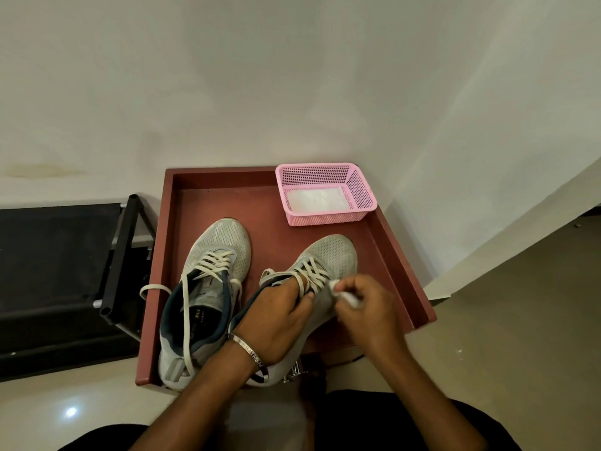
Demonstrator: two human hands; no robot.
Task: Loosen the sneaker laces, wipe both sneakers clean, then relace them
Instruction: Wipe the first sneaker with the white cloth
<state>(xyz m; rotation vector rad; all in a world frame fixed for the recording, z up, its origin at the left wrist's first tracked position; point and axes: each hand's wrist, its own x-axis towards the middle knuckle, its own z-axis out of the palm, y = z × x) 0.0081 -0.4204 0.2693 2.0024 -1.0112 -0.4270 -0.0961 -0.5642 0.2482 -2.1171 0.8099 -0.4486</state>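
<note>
Two grey mesh sneakers with off-white laces sit in a dark red tray. The left sneaker lies flat with its laces loose, one end looping over the tray's left wall. The right sneaker is tilted up at the heel. My left hand grips it at the tongue and collar, fingers curled into the opening. My right hand pinches a small white wipe and presses it against that sneaker's right side by the laces.
A pink mesh basket holding white wipes stands in the tray's far right corner. A black metal rack sits left of the tray. A pale wall rises behind, and a beige floor runs along the right.
</note>
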